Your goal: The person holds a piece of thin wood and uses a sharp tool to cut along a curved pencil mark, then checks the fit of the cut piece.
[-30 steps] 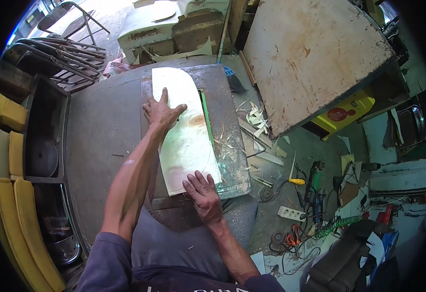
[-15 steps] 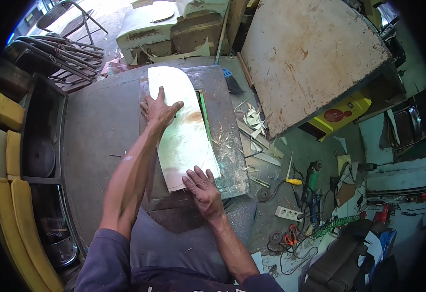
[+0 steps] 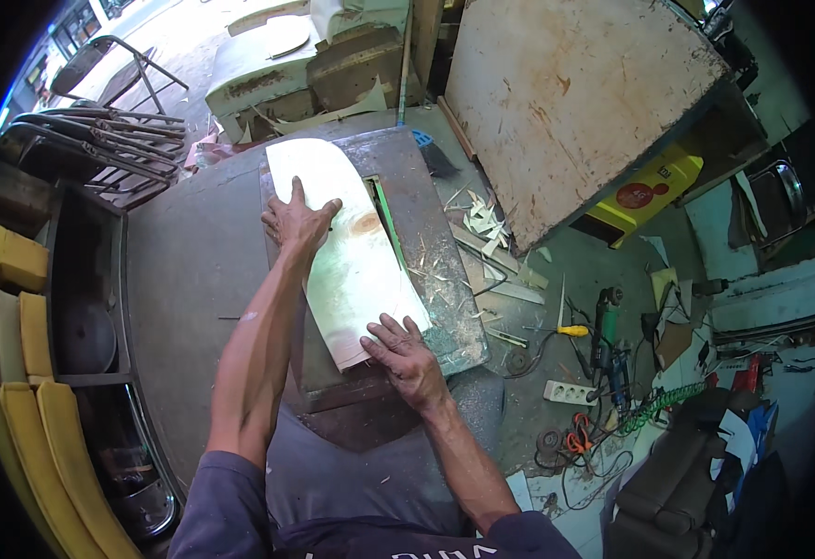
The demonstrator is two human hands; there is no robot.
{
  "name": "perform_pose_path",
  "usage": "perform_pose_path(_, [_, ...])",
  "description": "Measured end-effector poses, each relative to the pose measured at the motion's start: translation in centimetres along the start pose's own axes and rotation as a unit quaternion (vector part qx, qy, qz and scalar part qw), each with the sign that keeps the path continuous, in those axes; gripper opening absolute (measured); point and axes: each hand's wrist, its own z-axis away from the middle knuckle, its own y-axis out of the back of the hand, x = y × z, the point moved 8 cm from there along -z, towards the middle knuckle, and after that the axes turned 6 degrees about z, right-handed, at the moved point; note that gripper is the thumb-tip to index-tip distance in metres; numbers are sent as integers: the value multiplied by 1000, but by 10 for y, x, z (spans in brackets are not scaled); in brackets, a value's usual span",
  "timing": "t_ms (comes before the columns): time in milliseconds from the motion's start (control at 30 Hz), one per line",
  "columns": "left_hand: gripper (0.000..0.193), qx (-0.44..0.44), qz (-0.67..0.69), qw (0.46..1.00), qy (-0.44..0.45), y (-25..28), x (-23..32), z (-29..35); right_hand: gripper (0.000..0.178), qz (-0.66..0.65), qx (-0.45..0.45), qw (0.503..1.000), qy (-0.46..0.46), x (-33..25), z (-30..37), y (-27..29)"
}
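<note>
A pale wooden panel with a rounded far end and a brown knot lies on a dark, worn work board in front of me. My left hand rests on the panel's left side, fingers spread and pressing flat. At the near right corner, my right hand lies with its fingers stretched over the panel's edge. Neither hand is wrapped round anything. Beside the panel's right edge, a narrow slot with a green strip shows in the work board; what lies under the panel is hidden.
Wood offcuts and shavings lie to the right. Farther right are a green power tool, a white power strip and tangled cables. A large scuffed box stands at the far right. Folded chairs and yellow cushions are left.
The whole scene has shifted slightly in the picture as the view moved. Both hands keep their places on the panel, which shows no clear movement on the work board.
</note>
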Motion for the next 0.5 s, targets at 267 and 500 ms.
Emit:
perform_pose_path(267, [103, -6, 4, 1000, 10, 3, -2, 1, 54, -31, 1, 1000, -4, 6, -2, 3])
perform_pose_path(500, [102, 5, -2, 1000, 16, 4, -2, 1, 53, -28, 0, 1000, -3, 7, -4, 5])
